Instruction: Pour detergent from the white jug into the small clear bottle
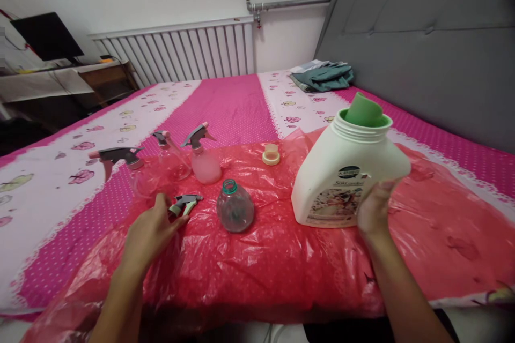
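My right hand point(376, 211) grips the lower right side of a large white detergent bottle point(350, 161). A green spout point(364, 111) sits in its wide mouth. My left hand point(155, 230) has its thumb and fingers around a grey and green trigger sprayer head point(185, 203), low over the red plastic sheet point(257, 273). Between my hands, a clear round bottle point(235, 209) with a green neck stands without a top. Behind my left hand are three spray bottles: a pink one point(205, 165), a clear one point(175, 163) and another clear one point(140, 179) at the left.
A small cream cap point(271, 155) lies on the sheet behind the round bottle. The sheet covers part of a pink patterned bed point(229, 96). Folded clothes point(324, 76) lie near the grey headboard point(418, 37). A radiator point(177, 51) and a desk with a monitor point(47, 36) are farther back.
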Demonstrator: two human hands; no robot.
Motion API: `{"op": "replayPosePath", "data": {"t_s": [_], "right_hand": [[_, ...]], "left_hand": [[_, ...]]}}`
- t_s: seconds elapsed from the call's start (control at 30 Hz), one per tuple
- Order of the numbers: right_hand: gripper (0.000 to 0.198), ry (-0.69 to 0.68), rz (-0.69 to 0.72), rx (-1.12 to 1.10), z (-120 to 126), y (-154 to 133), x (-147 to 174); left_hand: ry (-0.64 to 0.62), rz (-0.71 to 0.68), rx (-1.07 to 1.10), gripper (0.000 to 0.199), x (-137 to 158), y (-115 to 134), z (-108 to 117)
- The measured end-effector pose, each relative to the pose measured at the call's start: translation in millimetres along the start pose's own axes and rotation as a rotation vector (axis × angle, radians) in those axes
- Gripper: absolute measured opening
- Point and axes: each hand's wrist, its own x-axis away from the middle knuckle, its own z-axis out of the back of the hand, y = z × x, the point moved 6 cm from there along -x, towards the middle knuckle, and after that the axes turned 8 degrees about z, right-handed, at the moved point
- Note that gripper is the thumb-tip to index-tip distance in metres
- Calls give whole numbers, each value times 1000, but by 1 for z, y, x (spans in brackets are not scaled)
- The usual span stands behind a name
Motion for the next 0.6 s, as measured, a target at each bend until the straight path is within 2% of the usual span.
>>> {"op": "replayPosePath", "data": {"t_s": [0.23,0.6], "right_hand": [[115,-13,10,13,-1,-4,0],[110,-15,12,19,4,4,0]], "left_hand": [[-14,30,-62,42,1,2,2],[-30,36,-68,38,0,3,2]]}}
